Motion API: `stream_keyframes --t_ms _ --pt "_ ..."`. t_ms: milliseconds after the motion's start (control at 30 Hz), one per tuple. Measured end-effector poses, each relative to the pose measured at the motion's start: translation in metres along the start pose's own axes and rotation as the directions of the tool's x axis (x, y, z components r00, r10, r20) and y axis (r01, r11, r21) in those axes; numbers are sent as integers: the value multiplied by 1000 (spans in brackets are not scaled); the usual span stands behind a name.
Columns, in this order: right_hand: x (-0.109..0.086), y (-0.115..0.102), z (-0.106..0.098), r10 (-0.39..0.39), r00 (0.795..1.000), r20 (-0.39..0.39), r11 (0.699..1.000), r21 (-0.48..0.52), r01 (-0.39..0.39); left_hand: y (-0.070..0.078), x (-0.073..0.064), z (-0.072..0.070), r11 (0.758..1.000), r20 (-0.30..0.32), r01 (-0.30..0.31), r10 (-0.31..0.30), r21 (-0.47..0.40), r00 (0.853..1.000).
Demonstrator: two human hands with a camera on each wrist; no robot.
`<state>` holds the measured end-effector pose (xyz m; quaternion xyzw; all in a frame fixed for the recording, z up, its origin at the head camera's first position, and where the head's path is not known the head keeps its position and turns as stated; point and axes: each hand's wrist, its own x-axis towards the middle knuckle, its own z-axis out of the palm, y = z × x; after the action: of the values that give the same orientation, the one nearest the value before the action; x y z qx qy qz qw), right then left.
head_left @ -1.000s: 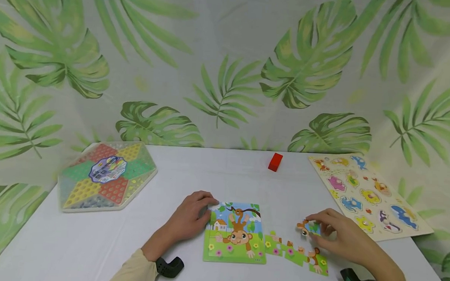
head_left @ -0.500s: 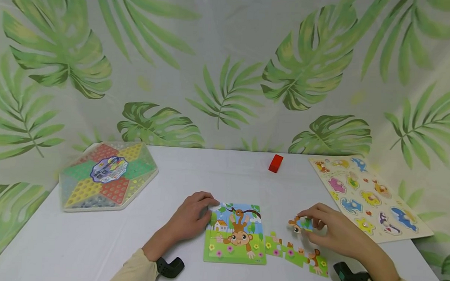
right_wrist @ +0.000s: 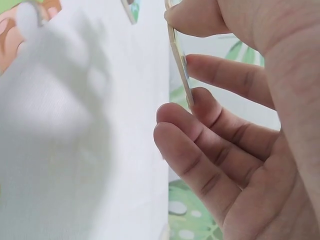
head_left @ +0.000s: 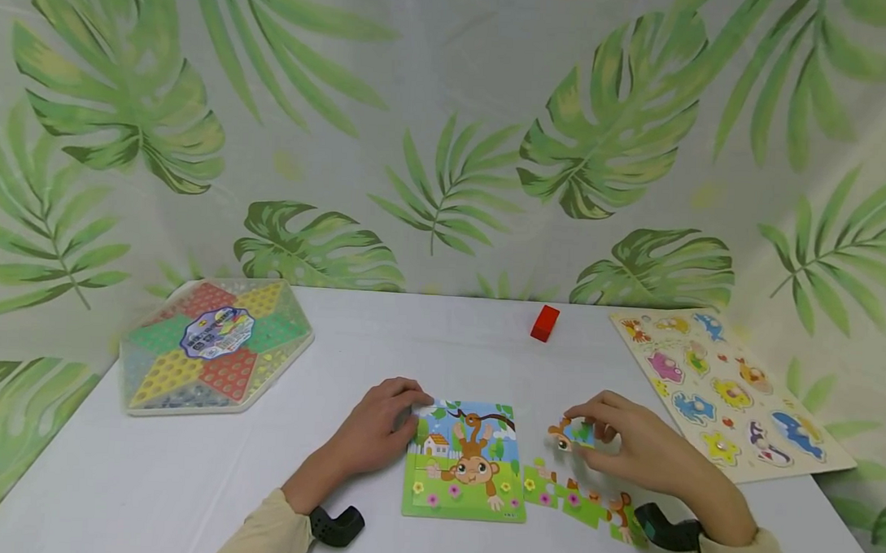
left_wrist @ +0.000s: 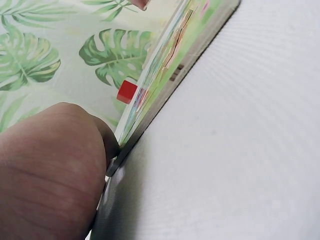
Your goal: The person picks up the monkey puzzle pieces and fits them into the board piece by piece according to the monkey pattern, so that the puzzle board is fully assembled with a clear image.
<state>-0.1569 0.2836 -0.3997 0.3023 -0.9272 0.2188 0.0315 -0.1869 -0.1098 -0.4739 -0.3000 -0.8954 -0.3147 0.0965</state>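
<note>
A square jigsaw puzzle (head_left: 473,473) with a hanging monkey lies on the white table in the head view. My left hand (head_left: 382,425) rests against its upper left corner, index finger at the corner and thumb by the left edge. The left wrist view shows that hand (left_wrist: 55,165) touching the board's edge (left_wrist: 165,90). Right of the puzzle, my right hand (head_left: 628,437) pinches a puzzle piece (head_left: 560,435) with a monkey's face part, raised above the table. Seen edge-on in the right wrist view, the piece (right_wrist: 180,57) sits between thumb and fingertips.
Several loose puzzle pieces (head_left: 577,505) lie in a row beside the puzzle's lower right. A red block (head_left: 545,323) stands at the back. A hexagonal Chinese checkers box (head_left: 217,346) is at the left, and a wooden animal peg board (head_left: 732,392) at the right.
My right hand has moved left with the puzzle piece, closer to the puzzle. The left hand has kept its place at the corner.
</note>
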Motion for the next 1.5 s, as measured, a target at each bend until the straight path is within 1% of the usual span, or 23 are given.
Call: stream_keyframes --t_ms 233,467,633,867,1133,1300,1500 --pt "9 -4 5 -7 999 48 1000 26 6 1 0 0 1000 -1 -6 6 -3 1000" --pt "17 -6 11 -28 997 74 999 32 25 1 0 -1 1000 -2 -6 6 1 1000" --pt "24 -11 15 -37 993 114 998 51 31 2 0 -1 1000 -6 -8 8 1 1000" --pt "33 -17 22 3 987 159 997 71 -14 4 0 -2 1000 -17 -7 7 4 1000" --pt "40 -20 36 4 976 219 992 124 -31 3 -1 -1 1000 -15 -12 12 0 1000" --pt "41 -23 43 -10 971 238 990 141 -24 2 -1 -1 1000 -4 -5 5 -5 1000" --pt "41 -28 47 -36 973 229 990 141 3 2 0 -1 1000 -8 -6 6 3 1000"
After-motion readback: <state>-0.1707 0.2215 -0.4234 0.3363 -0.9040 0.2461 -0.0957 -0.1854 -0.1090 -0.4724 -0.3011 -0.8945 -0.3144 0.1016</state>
